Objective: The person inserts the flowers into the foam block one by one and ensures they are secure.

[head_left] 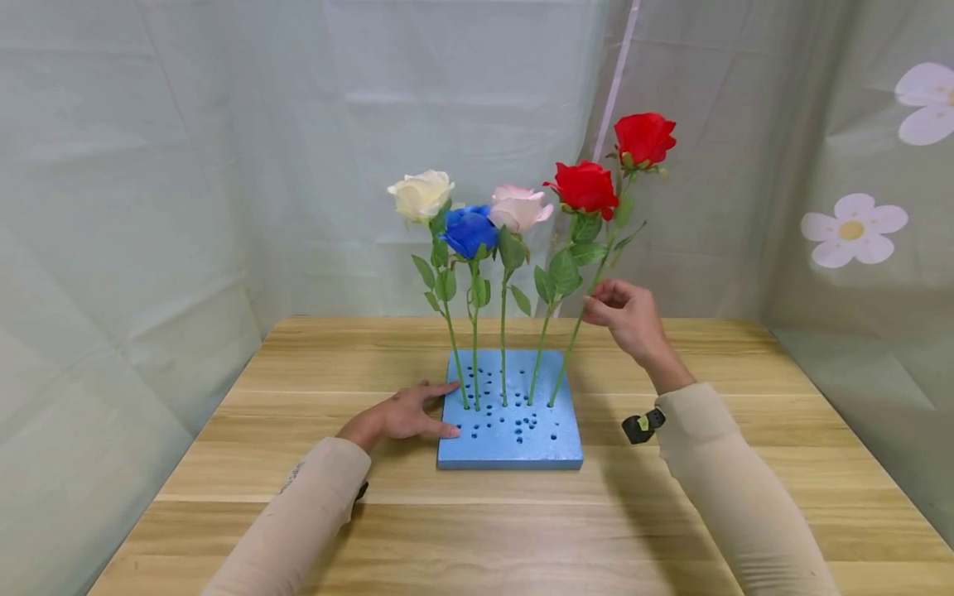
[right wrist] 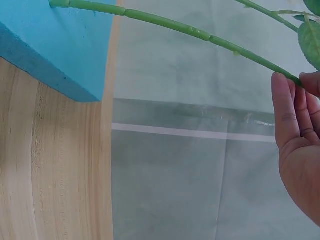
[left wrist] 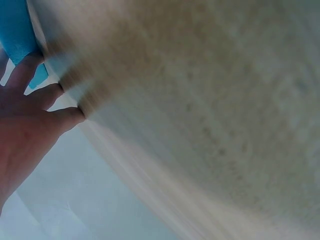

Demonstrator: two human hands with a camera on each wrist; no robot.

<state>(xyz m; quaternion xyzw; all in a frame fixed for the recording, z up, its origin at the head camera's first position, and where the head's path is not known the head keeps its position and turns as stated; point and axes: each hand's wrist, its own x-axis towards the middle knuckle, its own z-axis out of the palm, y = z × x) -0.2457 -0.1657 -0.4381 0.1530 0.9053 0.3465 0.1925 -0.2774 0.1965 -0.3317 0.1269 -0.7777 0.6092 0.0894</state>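
Note:
A blue board (head_left: 492,451) full of small holes lies on the table, with several roses standing in it. My right hand (head_left: 629,319) pinches the green stem (right wrist: 165,23) of the rightmost, taller red rose (head_left: 645,139) between thumb and fingers. That stem's lower end sits in a hole and the rose leans to the right. At the board's left edge my left hand (head_left: 406,414) rests with thumb and fingers spread, touching the board. To the left of the held rose stand another red rose (head_left: 585,188), a pink rose (head_left: 517,209), a blue rose (head_left: 469,232) and a cream rose (head_left: 421,196).
The wooden table (head_left: 246,463) reaches back to a pale cloth curtain (head_left: 313,165). Black wrist devices show at both sleeves, one a black strap piece (head_left: 643,426) by the right cuff. White flower shapes (head_left: 854,231) decorate the right-hand curtain.

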